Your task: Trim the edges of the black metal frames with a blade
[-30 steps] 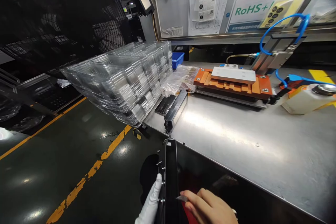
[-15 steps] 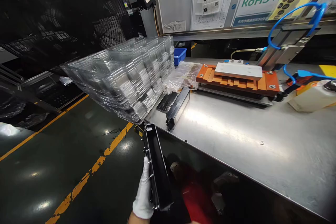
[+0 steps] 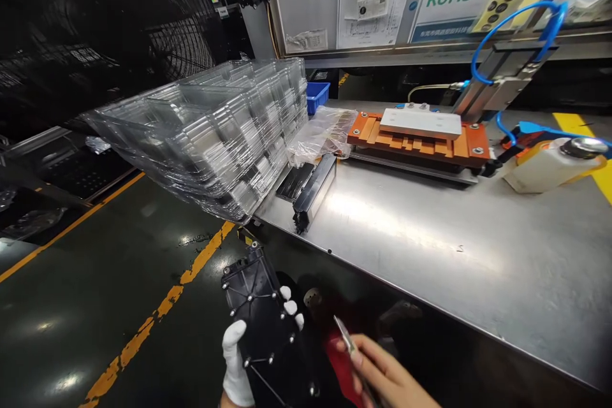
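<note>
Fingers of my gloved left hand (image 3: 239, 363) clasped around black ribbed part (image 3: 268, 325), held below steel table (image 3: 430, 236) edge, my bare right hand (image 3: 382, 376) pinching thin metal blade (image 3: 345, 333) just beside it.

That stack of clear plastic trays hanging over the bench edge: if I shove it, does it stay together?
Probably not. The stack of clear plastic trays looks thin-walled and light, so it would likely flex and slide easily on the smooth steel bench. It already leans out past the bench's left edge, so a push that way could tip it off.
</note>
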Motion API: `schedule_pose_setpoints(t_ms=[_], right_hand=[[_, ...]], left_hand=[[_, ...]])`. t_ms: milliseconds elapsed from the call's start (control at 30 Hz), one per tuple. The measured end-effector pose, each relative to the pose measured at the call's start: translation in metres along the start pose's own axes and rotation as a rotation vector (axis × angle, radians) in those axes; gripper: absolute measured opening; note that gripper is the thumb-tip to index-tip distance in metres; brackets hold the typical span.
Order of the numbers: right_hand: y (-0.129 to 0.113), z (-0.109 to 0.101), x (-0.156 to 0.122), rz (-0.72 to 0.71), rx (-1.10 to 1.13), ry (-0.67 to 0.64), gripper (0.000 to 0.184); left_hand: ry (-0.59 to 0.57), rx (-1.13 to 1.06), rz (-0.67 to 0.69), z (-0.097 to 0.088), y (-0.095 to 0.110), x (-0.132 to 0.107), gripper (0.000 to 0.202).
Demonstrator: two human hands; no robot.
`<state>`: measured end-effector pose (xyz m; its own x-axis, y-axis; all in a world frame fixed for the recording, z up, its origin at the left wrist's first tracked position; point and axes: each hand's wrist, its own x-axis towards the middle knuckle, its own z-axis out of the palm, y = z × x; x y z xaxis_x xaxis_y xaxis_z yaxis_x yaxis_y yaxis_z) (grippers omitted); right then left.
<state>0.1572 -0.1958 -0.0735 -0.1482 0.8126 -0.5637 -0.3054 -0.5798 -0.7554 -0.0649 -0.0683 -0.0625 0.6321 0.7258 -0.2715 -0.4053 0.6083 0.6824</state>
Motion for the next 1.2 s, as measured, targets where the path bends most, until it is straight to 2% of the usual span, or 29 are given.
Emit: schedule_pose_setpoints(t_ms=[67,133,233,300,333,433,533,633,700,800,900,1000,1067,1200], right_hand=[[0.012,-0.023,0.005,-0.073,-0.240,0.234,0.067],[0.015,-0.035,0.005,-0.149,-0.371,0.328,0.058],[0.000,-0.032,-0.005,-0.196,-0.408,0.300,0.049],[-0.017,-0.024,-0.012,-0.239,-0.453,0.273,0.045],[-0.024,-0.020,-0.013,-0.262,-0.488,0.255,0.044],[-0.040,-0.014,-0.013,-0.317,-0.603,0.222,0.044],[-0.040,-0.013,-0.007,-0.384,-0.694,0.290,0.051],[-0.036,-0.012,-0.003,-0.519,-0.772,0.379,0.057],[-0.034,-0.011,-0.003,-0.585,-0.789,0.401,0.054],[-0.034,-0.010,-0.004,-0.600,-0.791,0.410,0.048],[-0.035,-0.010,-0.005,-0.625,-0.815,0.435,0.050],[-0.037,-0.011,-0.005,-0.623,-0.736,0.392,0.048],[-0.038,-0.011,-0.006,-0.611,-0.718,0.372,0.046],[-0.038,-0.010,-0.008,-0.639,-0.699,0.347,0.049]], left_hand=[[0.227,0.343,-0.014,-0.005,-0.003,-0.003,0.068],[0.291,0.622,0.023,-0.002,-0.011,-0.003,0.071],[0.209,1.257,0.181,0.009,-0.028,-0.007,0.090],[0.141,1.608,0.310,0.011,-0.038,-0.013,0.089],[0.123,1.686,0.352,0.010,-0.041,-0.016,0.085],[0.127,1.764,0.377,0.002,-0.044,-0.023,0.071],[0.178,1.795,0.315,-0.002,-0.040,-0.024,0.060],[0.178,1.763,0.252,0.004,-0.036,-0.024,0.054],[0.202,1.704,0.228,0.010,-0.034,-0.023,0.052],[0.262,1.611,0.190,0.018,-0.032,-0.021,0.047],[0.301,1.556,0.161,0.023,-0.031,-0.019,0.042],[0.298,1.507,0.193,0.025,-0.030,-0.021,0.043],[0.255,1.501,0.251,0.024,-0.031,-0.024,0.046],[0.210,1.532,0.300,0.012,-0.038,-0.021,0.051]])
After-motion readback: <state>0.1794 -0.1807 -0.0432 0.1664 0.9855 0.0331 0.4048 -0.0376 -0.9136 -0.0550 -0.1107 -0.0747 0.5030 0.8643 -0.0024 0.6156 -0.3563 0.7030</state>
